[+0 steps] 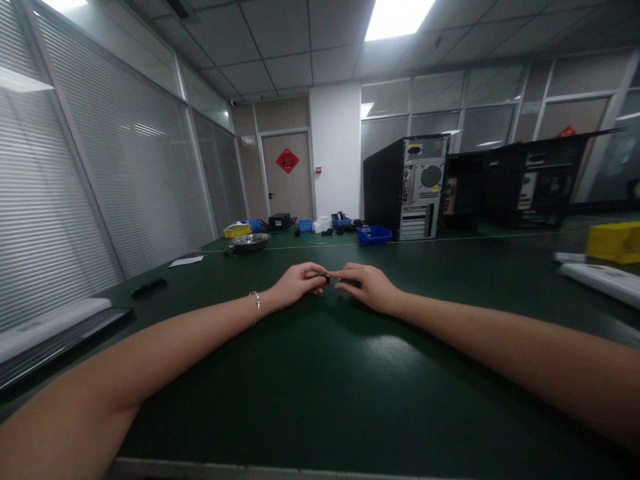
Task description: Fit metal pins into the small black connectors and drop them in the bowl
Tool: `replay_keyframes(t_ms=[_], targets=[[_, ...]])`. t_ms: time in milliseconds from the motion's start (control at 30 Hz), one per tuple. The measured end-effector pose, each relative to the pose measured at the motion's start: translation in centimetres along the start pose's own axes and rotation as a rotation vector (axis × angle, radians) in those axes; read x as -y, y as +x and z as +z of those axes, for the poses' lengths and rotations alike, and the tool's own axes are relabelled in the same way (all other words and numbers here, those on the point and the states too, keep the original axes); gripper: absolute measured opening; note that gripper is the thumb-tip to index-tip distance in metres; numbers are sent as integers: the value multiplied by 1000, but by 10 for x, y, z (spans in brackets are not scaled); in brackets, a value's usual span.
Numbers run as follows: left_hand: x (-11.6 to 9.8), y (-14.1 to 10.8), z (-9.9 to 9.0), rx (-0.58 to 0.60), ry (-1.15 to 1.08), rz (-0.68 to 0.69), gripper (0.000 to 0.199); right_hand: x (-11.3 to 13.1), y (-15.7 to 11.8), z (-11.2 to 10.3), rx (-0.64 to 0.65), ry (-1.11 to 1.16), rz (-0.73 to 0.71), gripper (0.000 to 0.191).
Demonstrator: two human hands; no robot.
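My left hand (299, 283), with a bracelet (257, 307) on its wrist, is closed on a small black piece (327, 279) above the middle of the green table (320, 400). The piece is too small for me to name its kind. From the other side, my right hand (371, 287) reaches to it with thumb and forefinger apart. The right forefinger's tip touches or nearly touches the piece and the left fingertips. Nothing shows between the right thumb and forefinger, though its other fingers are partly hidden.
A computer case (425, 187) stands at the back right beside a blue bin (374, 235). Farther left are a metal bowl (251, 242) and a yellow bin (237, 231). A white device (603, 280) and a larger yellow bin (614, 241) sit at the right.
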State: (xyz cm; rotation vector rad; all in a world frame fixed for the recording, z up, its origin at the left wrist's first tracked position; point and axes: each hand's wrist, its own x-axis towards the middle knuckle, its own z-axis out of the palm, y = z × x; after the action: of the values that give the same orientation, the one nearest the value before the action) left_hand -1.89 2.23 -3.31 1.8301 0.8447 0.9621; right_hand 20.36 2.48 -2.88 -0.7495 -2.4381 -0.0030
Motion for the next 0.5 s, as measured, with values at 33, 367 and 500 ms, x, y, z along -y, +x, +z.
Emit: replay_keyframes(t_ms=[33, 367, 500], targets=[[0, 0, 0, -22, -28, 0, 36, 0, 0, 0, -3, 0, 6, 32], [1, 1, -1, -44, -65, 97, 29, 2, 0, -4, 9, 211, -11, 30], [0, 1, -1, -39, -103, 45, 31, 2, 0, -6, 94, 259, -43, 31]])
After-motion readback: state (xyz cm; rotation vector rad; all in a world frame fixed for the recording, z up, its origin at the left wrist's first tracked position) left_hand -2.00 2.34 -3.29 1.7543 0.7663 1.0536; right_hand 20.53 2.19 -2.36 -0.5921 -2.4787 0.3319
